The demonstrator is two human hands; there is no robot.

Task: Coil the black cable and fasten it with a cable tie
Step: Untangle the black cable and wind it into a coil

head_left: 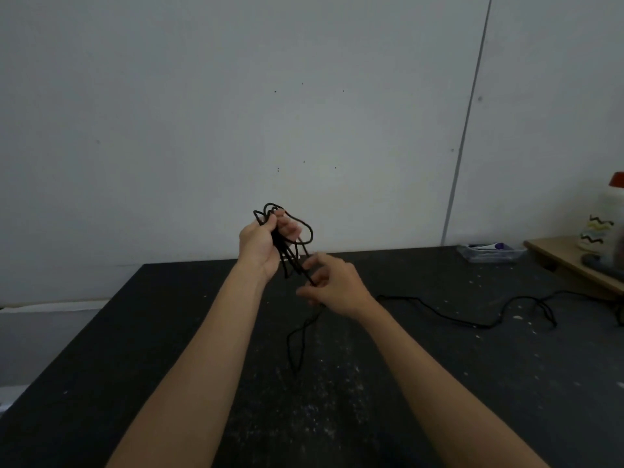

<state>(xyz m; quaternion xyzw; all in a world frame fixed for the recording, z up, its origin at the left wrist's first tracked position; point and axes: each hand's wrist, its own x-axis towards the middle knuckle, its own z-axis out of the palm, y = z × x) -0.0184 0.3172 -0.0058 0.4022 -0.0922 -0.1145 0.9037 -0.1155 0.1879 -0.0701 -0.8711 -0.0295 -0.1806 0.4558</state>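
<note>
Left hand (261, 244) is up above the bench (135, 349), its fingers (287, 228) curled tight round a small bundle of loops in the black cable (309, 233). A few loops poke out over the top of the fist, and one wider loop bulges off to the right. Right hand (332, 285) sits just below and beside it, thumb and fingertips pinched on the strand dropping out of the bundle.

Under that pinch the cable hangs in a slack bend down to the bench. Beyond the right wrist it wanders well off to the right in loose wiggles, toward the wooden shelf (574, 261). Plenty left to gather, so I'd call this early in the coiling.

To do this turn well, the right hand should slide down the strand by the same measure each time. It then lifts that length up to the left hand and lays it flat against the loops already there. Letting the strand roll between the fingertips will take the twist out.

The left hand should ease open only enough to take the new turn, or the bundle may spill. That wide loop wants evening up too. The far wiggles may snag, so draw them in gently.

I can't spot a cable tie. A clear tray (489, 253) sits at the back of the bench, its contents too small to tell.
</note>
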